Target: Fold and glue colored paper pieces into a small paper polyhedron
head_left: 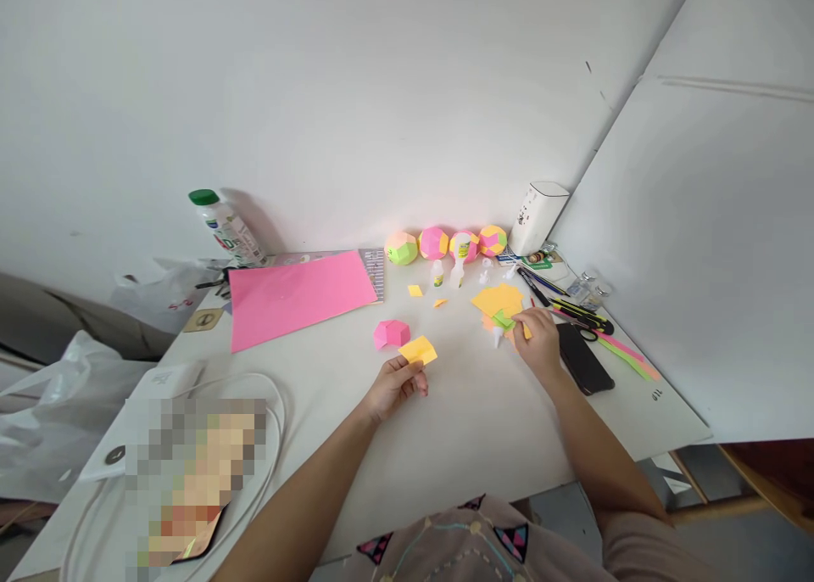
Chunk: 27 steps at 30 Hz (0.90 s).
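Note:
My left hand [395, 387] pinches a creased yellow paper piece [419, 350] between thumb and fingers, above the white table. Just behind it sits a pink faceted paper shape [392, 334]. My right hand [539, 341] rests at a pile of yellow paper pieces [499, 300], its fingers drawn together beside small green paper pieces [504, 320]. What those fingertips hold, if anything, is hidden. A white nozzle tip [497, 336] stands just left of them. Two small loose yellow pieces, one a flat square [415, 291], lie farther back.
Several multicoloured paper balls [434, 243] line the wall behind glue bottles [437, 274]. A pink sheet [298, 298] lies at left, near a leaning green-capped bottle [229, 230]. A black phone [583, 357], scissors and cutters are at right. A cable [280, 395] loops at front left.

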Motion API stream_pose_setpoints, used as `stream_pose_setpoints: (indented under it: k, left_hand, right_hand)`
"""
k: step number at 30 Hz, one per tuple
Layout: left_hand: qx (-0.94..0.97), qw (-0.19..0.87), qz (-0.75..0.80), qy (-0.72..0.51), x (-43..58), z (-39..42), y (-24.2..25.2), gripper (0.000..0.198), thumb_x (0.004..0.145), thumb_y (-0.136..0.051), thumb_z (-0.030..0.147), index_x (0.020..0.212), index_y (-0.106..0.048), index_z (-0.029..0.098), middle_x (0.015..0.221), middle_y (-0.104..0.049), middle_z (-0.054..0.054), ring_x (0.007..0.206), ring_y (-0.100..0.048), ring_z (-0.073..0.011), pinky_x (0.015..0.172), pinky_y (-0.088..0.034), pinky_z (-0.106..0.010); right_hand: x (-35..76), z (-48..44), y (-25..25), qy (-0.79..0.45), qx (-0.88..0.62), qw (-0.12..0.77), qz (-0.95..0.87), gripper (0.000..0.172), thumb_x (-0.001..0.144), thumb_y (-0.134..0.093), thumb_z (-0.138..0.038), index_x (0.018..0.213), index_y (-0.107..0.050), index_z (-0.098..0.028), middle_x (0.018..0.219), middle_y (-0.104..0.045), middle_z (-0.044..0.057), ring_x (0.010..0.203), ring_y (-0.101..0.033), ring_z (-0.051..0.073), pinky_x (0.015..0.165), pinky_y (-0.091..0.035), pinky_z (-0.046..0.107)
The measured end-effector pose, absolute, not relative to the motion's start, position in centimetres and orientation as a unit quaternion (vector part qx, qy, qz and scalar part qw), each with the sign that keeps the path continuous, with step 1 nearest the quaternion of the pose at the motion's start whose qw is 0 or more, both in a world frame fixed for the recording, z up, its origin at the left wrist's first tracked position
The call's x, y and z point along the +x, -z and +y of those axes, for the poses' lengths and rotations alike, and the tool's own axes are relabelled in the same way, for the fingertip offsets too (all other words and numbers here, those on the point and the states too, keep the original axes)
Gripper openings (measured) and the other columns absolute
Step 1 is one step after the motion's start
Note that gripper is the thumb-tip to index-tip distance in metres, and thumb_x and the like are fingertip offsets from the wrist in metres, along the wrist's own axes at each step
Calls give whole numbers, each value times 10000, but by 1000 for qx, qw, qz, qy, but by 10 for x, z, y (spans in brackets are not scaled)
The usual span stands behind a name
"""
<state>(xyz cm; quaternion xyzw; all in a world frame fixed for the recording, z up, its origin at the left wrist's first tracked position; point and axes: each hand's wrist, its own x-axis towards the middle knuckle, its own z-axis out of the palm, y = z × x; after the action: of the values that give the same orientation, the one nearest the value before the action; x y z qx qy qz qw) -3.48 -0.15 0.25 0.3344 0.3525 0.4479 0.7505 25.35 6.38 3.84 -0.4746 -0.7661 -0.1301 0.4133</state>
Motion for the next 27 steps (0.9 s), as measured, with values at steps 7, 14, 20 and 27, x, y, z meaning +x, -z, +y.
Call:
stream_pose_setpoints:
  k: [7,14,20,27]
  left_hand:
    - [360,744,352,-439,-35,-4,-1,260,752,-694,343,639,-588,135,536,-659,-31,466,-574,-124,531,-453,-267]
    - [350,744,353,-446,-36,-3,0,212,757,-689,325,715,-582,147,547,-670,-23,472,-584,-129,542,-458,-269]
    - [348,740,358,-450,-36,-5,-2,217,750,-691,331,724,-578,148,547,-671,-26,467,-588,-136,533,-463,-274]
    - [346,738,362,-452,-36,-4,-1,228,740,-694,336,722,-569,146,547,-666,-27,468,-590,-136,528,-466,-274]
  right_hand:
    - [207,36,-32,33,-445,420,-790,194,833,-471,-109,905,-631,-192,717,-623,50,726,-565,200,696,-497,338]
    - [248,61,-20,47,-553,206,-806,518,741,-393,37,1148,-638,-170,1152,-584,127,986,-564,235,786,-502,342]
    - [255,74,-16,-1,-541,83,-837,507,773,-408,31,1161,-641,-197,1208,-613,95,978,-550,251,780,-472,352]
    - [257,75,-15,-67,-534,148,-830,337,813,-477,-63,1075,-659,-172,1110,-672,112,996,-549,264,840,-460,394]
